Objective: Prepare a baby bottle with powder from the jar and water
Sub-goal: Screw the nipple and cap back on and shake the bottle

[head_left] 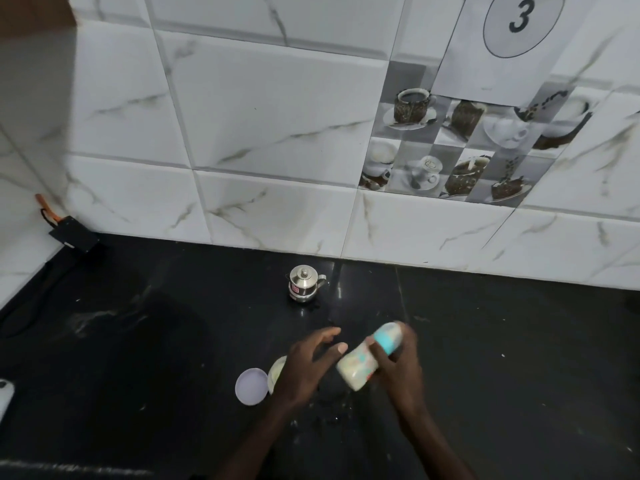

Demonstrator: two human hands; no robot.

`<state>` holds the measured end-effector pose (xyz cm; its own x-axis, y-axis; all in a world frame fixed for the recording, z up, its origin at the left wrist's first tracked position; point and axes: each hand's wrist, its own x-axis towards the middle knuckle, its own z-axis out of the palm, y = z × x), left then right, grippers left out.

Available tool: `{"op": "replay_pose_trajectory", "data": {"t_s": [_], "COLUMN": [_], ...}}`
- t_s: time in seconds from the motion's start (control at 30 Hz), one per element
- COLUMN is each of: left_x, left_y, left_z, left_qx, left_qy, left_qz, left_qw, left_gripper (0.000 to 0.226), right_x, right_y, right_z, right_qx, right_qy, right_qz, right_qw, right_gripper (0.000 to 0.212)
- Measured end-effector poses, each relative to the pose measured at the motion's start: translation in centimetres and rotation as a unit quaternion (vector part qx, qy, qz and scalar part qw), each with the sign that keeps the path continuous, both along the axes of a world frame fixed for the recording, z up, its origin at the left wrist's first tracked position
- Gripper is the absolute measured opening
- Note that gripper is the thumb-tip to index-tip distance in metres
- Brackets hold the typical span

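Note:
My right hand [398, 367] grips a baby bottle [363, 363] with a light blue cap, tilted with the cap up and to the right; it is blurred and holds milky white liquid. My left hand [308, 365] hovers just left of the bottle with fingers spread, holding nothing. The powder jar [276, 372] stands open behind my left hand, mostly hidden by it. Its white lid [251, 386] lies flat on the black counter [138, 341] beside it.
A small steel pot with a lid [304, 284] stands near the tiled wall [277, 133]. A black box with a cable [73, 233] sits in the far left corner. A white object [5, 396] shows at the left edge. Powder specks dot the counter near my hands.

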<state>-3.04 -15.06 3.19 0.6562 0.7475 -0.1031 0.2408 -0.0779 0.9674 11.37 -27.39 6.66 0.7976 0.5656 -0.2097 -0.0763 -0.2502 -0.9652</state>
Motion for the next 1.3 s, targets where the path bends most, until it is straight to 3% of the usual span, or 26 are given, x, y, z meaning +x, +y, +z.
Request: {"op": "replay_pose_trajectory", "data": {"t_s": [0.07, 0.17, 0.33, 0.43, 0.57, 0.67, 0.77, 0.87, 1.03, 1.13, 1.23, 1.3], "left_x": [0.2, 0.3, -0.1, -0.4, -0.6, -0.8, -1.1, -1.0, -0.8, -0.2, -0.1, 0.0], "left_y": [-0.3, -0.4, -0.4, -0.3, -0.4, -0.2, 0.0, 0.0, -0.1, -0.1, -0.3, 0.0], "left_z": [0.3, 0.1, -0.9, -0.7, -0.6, -0.8, -1.3, -1.4, -1.6, -1.4, -1.0, -1.1], "left_qx": [-0.052, -0.07, -0.112, -0.125, -0.127, -0.117, -0.121, -0.113, -0.109, -0.089, -0.076, -0.061], "left_qy": [-0.01, -0.021, -0.054, -0.057, -0.062, -0.061, -0.071, -0.069, -0.069, -0.058, -0.061, -0.065], "left_qz": [-0.038, -0.026, 0.025, 0.041, 0.05, 0.059, 0.061, 0.071, 0.094, 0.097, 0.092, 0.092], "left_qw": [0.998, 0.997, 0.992, 0.99, 0.989, 0.99, 0.988, 0.989, 0.987, 0.99, 0.991, 0.992], "left_gripper": [0.038, 0.034, 0.032, 0.022, 0.02, 0.035, 0.041, 0.044, 0.041, 0.03, 0.023, 0.023], "right_x": [-0.3, 0.4, -0.5, -0.2, -0.7, -0.2, -0.8, -0.6, -0.8, -0.6, -0.6, 0.1], "right_y": [0.2, 0.2, 0.6, 0.5, 0.6, 0.2, -0.1, -0.4, -0.5, -0.5, -0.4, -0.4], "right_z": [0.0, 0.3, 0.8, 0.9, 0.6, 0.9, 0.4, 0.3, 0.1, 0.3, 0.4, 0.8], "right_qx": [-0.002, 0.022, 0.026, 0.041, 0.013, 0.028, -0.015, 0.004, -0.006, 0.0, -0.012, 0.016], "right_qy": [-0.006, -0.019, 0.018, 0.01, 0.035, 0.0, 0.012, -0.001, 0.021, 0.006, 0.035, 0.016], "right_qz": [0.035, -0.07, 0.027, -0.067, 0.039, -0.032, 0.068, 0.021, 0.085, 0.019, 0.092, 0.046], "right_qw": [0.999, 0.997, 0.999, 0.997, 0.999, 0.999, 0.997, 1.0, 0.996, 1.0, 0.995, 0.999], "right_gripper": [0.056, 0.052, 0.053, 0.051, 0.052, 0.046, 0.05, 0.047, 0.053, 0.049, 0.051, 0.045]}}
